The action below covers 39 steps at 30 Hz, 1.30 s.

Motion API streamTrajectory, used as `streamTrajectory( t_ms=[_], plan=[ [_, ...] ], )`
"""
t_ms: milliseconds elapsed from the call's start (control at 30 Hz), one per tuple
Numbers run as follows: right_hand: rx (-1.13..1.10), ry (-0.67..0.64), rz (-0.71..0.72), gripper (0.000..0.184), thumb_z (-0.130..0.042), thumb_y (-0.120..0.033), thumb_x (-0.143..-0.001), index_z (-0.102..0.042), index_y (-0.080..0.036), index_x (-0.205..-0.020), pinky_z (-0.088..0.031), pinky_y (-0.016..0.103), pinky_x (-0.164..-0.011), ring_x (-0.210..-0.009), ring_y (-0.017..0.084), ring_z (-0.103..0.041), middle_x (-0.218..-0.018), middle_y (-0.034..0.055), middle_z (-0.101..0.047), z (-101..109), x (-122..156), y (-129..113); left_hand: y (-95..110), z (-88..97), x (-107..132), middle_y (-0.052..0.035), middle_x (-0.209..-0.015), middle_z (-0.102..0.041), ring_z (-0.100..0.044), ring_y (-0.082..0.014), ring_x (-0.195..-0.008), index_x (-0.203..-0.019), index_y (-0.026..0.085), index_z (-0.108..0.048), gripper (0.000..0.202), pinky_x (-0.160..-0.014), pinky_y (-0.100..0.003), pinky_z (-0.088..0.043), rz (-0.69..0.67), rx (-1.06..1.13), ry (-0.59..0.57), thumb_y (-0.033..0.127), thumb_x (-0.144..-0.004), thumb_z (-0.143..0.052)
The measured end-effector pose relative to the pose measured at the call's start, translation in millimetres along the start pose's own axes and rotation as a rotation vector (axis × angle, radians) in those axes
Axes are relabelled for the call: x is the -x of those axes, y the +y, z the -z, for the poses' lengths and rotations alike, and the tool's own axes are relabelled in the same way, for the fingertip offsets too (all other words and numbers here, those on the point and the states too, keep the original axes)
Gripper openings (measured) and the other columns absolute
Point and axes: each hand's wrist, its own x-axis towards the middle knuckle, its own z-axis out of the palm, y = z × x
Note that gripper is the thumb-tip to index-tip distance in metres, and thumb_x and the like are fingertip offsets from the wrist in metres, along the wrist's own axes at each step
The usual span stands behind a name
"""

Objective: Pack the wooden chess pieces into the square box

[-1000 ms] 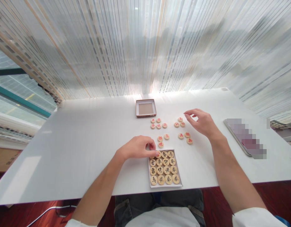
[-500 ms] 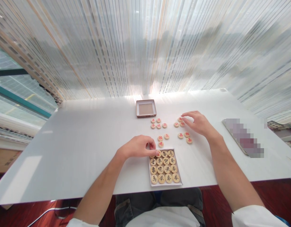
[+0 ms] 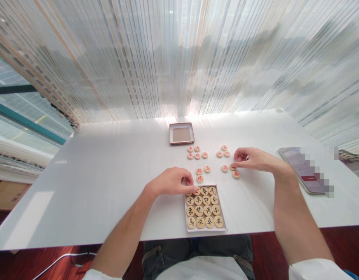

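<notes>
A shallow white box [image 3: 224,222] near the table's front edge holds rows of round wooden chess pieces with black characters. My left hand [image 3: 170,181] rests at the box's far left corner, fingers pinched on a red-marked piece [image 3: 196,190] there. Loose red-marked pieces [image 3: 196,152] lie scattered beyond the box. My right hand [image 3: 253,159] is curled, its fingertips pinching one red piece [image 3: 232,167] in the right-hand cluster, with others [image 3: 235,174] just beside it.
A brown-rimmed box lid [image 3: 181,134] lies farther back at the middle of the white table [image 3: 109,171]. A phone [image 3: 305,169] lies to the right of my right arm. Striped curtains hang behind the table; a cable runs on the floor at the lower left.
My right hand has pulled back from the farther pieces toward me and closed its fingers on a nearer red piece. My left hand has stayed at the box corner.
</notes>
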Motion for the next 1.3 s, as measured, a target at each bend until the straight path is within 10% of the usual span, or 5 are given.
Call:
streamTrajectory(
  t_ms=[800,1300],
  plan=[
    [0.091,0.330,-0.001,0.026,-0.065,-0.048,-0.079,-0.070,-0.025,-0.089,-0.051,0.033,-0.068,-0.077,0.023,-0.068,-0.088,0.0041,-0.073,-5.4,-5.6,1.6,-0.1,0.9,0.7,0.0029,-0.089,-0.074,-0.064,-0.0150,-0.079,-0.087,0.024,-0.073,0.032,-0.065,-0.024,-0.041,0.003,0.005,0.003,0.055,-0.080,-0.070],
    [0.059,0.054,-0.108,0.043,-0.066,-0.063,-0.078,-0.070,-0.029,-0.103,-0.052,0.032,-0.072,-0.089,0.025,-0.069,-0.097,0.0032,-0.074,3.4,6.5,17.1,-1.9,-0.2,0.3,0.0017,-0.089,-0.074,-0.064,-0.0158,-0.078,-0.086,0.024,-0.073,0.032,-0.064,-0.024,-0.041,0.011,-0.003,-0.001,0.055,-0.081,-0.069]
  ],
)
